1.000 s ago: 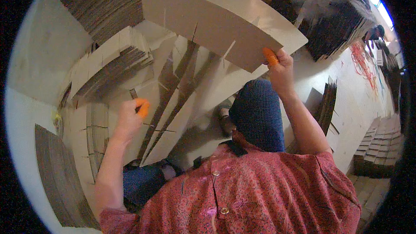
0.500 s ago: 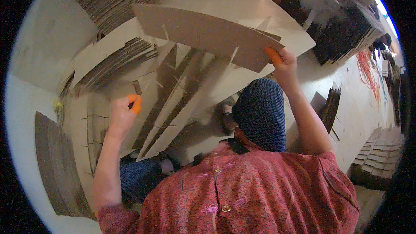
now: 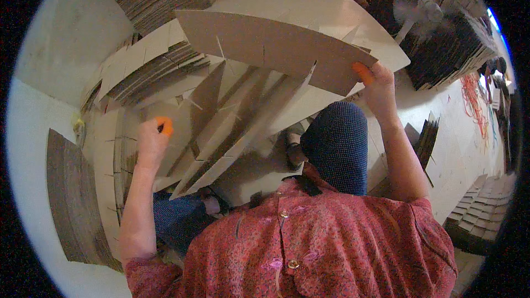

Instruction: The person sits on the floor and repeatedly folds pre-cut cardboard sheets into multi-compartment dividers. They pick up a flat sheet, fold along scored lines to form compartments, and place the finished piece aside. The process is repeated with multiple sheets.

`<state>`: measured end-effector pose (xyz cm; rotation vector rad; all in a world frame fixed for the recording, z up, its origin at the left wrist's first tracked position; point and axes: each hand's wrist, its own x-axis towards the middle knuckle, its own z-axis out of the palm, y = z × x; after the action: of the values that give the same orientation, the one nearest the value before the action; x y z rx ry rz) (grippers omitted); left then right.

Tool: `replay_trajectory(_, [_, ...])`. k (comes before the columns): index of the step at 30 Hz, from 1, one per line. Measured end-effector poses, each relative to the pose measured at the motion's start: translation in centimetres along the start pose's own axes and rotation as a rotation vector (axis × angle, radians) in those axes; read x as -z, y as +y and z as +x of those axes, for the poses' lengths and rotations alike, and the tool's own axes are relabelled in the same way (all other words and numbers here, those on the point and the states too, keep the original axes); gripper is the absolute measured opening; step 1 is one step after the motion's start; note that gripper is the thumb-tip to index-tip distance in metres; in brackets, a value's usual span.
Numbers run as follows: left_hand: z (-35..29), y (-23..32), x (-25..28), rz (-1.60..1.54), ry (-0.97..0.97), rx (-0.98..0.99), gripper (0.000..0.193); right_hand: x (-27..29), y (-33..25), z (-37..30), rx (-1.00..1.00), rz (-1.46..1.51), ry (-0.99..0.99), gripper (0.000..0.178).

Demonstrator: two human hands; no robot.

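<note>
A long brown cardboard strip (image 3: 276, 41) with slots stands across the table, its right end pinched by my right hand (image 3: 381, 85). Orange covers sit on the fingertips of both hands. Slotted cardboard pieces (image 3: 221, 99) run from beneath the strip toward me, meeting it at an angle. To the left of these pieces, my left hand (image 3: 152, 140) is closed, with finger and thumb curled together. The area just above it is blurred, and whatever it may hold cannot be made out.
A stack of slotted cardboard (image 3: 160, 72) lies at the table's left, with a taller stack (image 3: 157, 0) behind. More cardboard (image 3: 74, 204) stands at far left. A fan (image 3: 425, 8) and dark stack (image 3: 452, 58) are at back right. Orange strapping (image 3: 472, 102) lies on the floor.
The long strip and my right hand appear slightly farther right, as the whole view has shifted. The small dark piece seen above my left hand no longer shows there.
</note>
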<state>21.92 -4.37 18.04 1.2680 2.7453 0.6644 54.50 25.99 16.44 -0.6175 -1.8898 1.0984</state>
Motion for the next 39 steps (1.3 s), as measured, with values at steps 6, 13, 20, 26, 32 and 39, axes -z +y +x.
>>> replay_trajectory(6, [-0.6,0.0,-0.3,-0.045,0.083,-0.064,0.019,0.8,0.4,0.2,-0.004,-0.022,-0.031,0.020])
replay_trajectory(13, [-1.0,0.5,0.1,-0.012,0.016,0.008,0.018,1.0,2.1,0.0,-0.032,0.053,0.011,0.014])
replay_trajectory(20, [-1.3,0.7,0.0,0.026,0.012,-0.021,0.018,0.8,4.2,-0.7,0.077,-0.144,-0.125,0.011])
replay_trajectory(26, [-1.3,1.6,-0.1,-0.021,-0.013,0.030,0.019,0.1,5.8,-1.9,0.150,-0.280,-0.066,0.010])
replay_trajectory(32, [-0.9,5.4,-0.9,0.064,0.275,-0.407,0.021,-1.0,5.7,-1.6,0.204,-0.209,-0.021,0.012])
replay_trajectory(39, [-0.4,15.4,-2.8,0.020,-0.042,-0.430,0.023,-1.2,5.2,-1.8,0.256,-0.271,-0.104,0.012])
